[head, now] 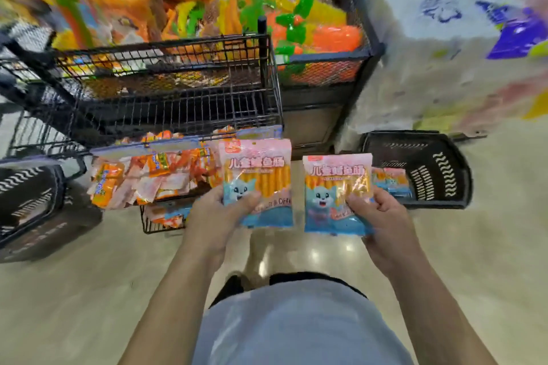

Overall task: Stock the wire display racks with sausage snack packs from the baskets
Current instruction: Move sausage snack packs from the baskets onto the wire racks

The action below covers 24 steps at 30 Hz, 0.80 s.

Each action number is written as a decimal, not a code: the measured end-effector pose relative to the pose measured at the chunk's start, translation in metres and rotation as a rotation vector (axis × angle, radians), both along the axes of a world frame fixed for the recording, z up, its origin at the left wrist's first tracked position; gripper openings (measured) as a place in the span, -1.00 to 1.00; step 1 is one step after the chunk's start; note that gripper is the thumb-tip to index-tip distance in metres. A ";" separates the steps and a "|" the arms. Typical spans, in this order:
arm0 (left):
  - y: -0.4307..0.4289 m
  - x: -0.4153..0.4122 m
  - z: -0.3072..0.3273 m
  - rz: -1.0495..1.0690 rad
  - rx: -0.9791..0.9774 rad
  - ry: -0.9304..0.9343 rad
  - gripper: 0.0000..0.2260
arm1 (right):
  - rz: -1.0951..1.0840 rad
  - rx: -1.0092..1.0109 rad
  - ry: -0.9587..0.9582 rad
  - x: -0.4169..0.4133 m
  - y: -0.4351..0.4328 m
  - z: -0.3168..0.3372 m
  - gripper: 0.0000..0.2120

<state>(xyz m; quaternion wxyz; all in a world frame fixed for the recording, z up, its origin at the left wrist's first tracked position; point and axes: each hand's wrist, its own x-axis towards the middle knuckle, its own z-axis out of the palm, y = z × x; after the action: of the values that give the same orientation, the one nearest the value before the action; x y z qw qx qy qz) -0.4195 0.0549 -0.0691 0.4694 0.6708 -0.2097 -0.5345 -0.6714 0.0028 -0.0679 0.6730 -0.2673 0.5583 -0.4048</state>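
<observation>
Grey shirt (296, 329) at 6 o'clock. Left hand (213, 216) grips one sausage pack (256, 175) and right hand (385, 225) grips a second pack (335, 187), fingers curled round the bottom edges. Labels face up, probably for neat racking. Wire rack (178, 104) at 11 o'clock; spare packs (391, 181) in basket (439, 169) at 3 o'clock.

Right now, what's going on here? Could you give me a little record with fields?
left hand: holds one pink-and-blue sausage pack by its lower edge
right hand: holds a second pack of the same kind
right basket: black, on the floor, more such packs inside
wire rack: ahead, lower shelf carries orange snack packs
left basket: black, on the floor, contents unclear
</observation>
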 end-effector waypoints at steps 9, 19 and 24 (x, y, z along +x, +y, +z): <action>-0.065 -0.146 0.029 -0.110 -0.074 -0.034 -0.70 | -0.135 -0.135 -0.048 -0.156 -0.029 0.027 -0.73; -0.149 -0.302 0.042 -0.241 0.003 0.020 -0.83 | -0.344 -0.090 0.013 -0.319 -0.075 0.030 -0.78; -0.209 -0.349 0.031 -0.321 0.083 0.028 -0.76 | -0.409 -0.065 0.063 -0.366 -0.126 0.011 -0.79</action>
<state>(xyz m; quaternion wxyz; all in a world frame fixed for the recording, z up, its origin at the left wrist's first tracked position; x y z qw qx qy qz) -0.7684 -0.1542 -0.0381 0.3529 0.6399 -0.2853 -0.6201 -1.0375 -0.1233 -0.0570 0.5499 -0.1828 0.6085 -0.5422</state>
